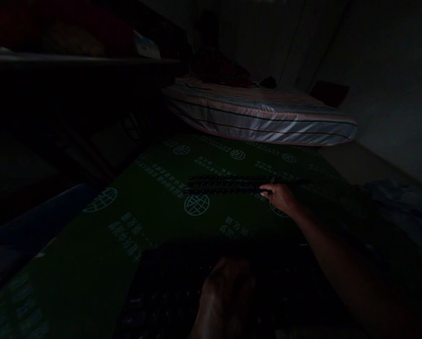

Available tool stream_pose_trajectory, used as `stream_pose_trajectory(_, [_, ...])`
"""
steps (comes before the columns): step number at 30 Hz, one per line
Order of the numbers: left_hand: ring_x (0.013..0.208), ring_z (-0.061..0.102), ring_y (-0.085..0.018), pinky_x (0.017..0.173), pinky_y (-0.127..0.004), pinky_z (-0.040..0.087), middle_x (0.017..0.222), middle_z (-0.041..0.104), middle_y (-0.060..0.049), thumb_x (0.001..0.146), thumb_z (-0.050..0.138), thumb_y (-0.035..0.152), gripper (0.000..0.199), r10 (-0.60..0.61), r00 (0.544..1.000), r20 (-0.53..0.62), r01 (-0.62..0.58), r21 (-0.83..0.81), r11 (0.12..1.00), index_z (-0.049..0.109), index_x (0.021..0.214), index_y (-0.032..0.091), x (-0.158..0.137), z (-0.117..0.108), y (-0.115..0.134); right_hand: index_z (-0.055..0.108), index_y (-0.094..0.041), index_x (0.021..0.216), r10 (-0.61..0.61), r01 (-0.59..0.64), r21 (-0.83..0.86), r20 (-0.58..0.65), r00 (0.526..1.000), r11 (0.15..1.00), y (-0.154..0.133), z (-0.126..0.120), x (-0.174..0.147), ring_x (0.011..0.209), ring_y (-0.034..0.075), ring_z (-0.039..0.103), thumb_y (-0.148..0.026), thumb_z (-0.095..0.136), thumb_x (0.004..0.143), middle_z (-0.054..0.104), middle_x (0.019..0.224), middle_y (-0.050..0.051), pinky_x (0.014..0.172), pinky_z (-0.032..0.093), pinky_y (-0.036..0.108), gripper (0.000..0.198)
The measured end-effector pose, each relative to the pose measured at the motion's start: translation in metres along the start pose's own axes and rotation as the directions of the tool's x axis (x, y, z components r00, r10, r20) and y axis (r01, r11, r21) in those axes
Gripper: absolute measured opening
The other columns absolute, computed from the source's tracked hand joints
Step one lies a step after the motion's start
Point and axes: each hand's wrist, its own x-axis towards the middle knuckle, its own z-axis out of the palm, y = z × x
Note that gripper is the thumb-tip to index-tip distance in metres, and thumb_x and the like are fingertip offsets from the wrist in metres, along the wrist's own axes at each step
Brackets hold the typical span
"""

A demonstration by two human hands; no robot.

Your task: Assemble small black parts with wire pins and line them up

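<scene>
Close to me lies a black keyboard (154,296), its lower part dim and its right side lost in the dark. My left hand (226,287) rests over its middle with the fingers curled under. Shadow hides what those fingers grip, if anything. Farther out, thin black rows (221,191) with small pale marks run side by side across a green printed board (168,216); they look like lined-up keycaps. My right hand (277,194) reaches to the right part of the nearest row. Its thumb and finger pinch at a small black piece there, seemingly a keycap.
Beyond the board stands a bed or mattress with a striped cover (260,120). A dark shelf (73,59) with piled items is at the upper left. Crumpled cloth (401,207) lies at the right, and a blue surface (44,221) shows at the left. The room is very dark.
</scene>
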Motion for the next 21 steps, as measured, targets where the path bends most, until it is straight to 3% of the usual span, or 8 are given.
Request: stream_pose_trajectory(21, [0.079, 0.064, -0.015, 0.07, -0.025, 0.054, 0.089, 0.066, -0.003, 0.081, 0.054, 0.018, 0.014, -0.024, 1.0, 0.011, 0.024, 0.009, 1.0, 0.063, 0.092, 0.021, 0.0009, -0.0017, 0.0035, 0.067, -0.026, 0.105, 0.004, -0.004, 0.003, -0.001, 1.0, 1.0, 0.0003, -0.0002, -0.0001, 0.085, 0.018, 0.067, -0.026, 0.06, 0.077, 0.072, 0.095, 0.002, 0.076, 0.051, 0.028, 0.028])
